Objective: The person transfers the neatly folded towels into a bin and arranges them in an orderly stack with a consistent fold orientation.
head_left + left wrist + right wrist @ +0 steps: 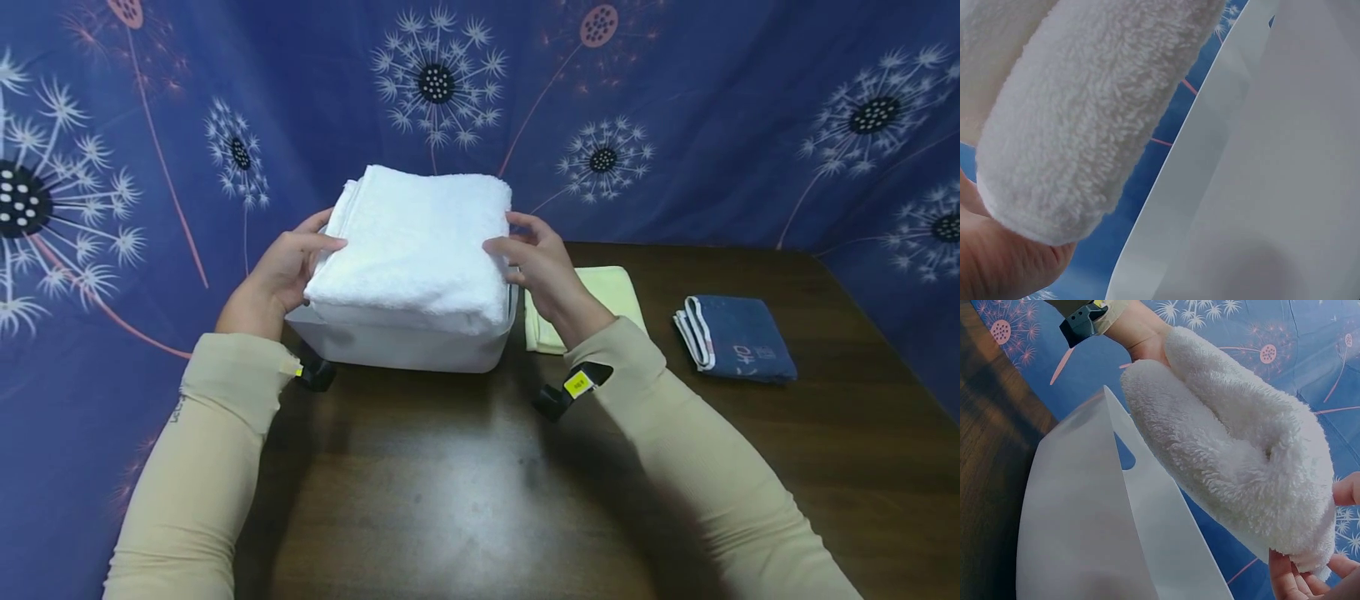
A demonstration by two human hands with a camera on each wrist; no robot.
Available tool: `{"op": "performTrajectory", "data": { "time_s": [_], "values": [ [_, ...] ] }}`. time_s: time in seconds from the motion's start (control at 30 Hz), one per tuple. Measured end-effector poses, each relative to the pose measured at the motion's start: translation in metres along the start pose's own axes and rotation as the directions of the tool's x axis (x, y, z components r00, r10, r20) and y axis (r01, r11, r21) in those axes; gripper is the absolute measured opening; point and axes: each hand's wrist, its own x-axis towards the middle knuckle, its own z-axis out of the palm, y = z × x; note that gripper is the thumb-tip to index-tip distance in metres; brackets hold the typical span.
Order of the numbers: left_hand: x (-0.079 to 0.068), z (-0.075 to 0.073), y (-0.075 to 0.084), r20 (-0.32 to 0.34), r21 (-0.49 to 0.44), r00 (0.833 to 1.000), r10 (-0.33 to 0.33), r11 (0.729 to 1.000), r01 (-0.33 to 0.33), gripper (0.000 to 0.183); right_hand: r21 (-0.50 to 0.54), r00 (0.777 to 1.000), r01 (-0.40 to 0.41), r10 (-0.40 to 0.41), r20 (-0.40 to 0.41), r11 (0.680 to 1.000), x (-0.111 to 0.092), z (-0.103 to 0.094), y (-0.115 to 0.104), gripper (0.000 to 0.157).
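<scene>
Folded white towel sits between the two hands, held just over the open top of a white plastic bin on the dark wooden table. The left hand grips its left edge, thumb curled over the top and the fingers tucked beneath; in the left wrist view the towel's rounded fold lies against the palm, with the bin's wall just beside it. The right hand grips the opposite edge, thumb on top and fingertips curled under the fold.

As a judgement, the stack could catch on the bin's rim, since the towel looks about as wide as the opening and both sets of fingers are wedged between cloth and wall. A loose layer could also slip out of the grip and unfold, because only the edges are pinched and the middle hangs unsupported.

Beyond the right fingers, just beside the bin, lies a pale yellow cloth, partly hidden by the wrist; well apart to the right lies a folded blue cloth
</scene>
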Motion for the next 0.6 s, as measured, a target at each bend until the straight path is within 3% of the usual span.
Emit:
{"op": "performTrajectory", "data": {
  "time_s": [0.6],
  "values": [
    [0.009, -0.009, 0.004, -0.03, 0.026, 0.999, -0.037, 0.999, 0.038, 0.068, -0.021, 0.999, -0.033, 0.032, -0.039, 0.999, 0.011, 0.009, 0.003, 0.059]
  ]
}}
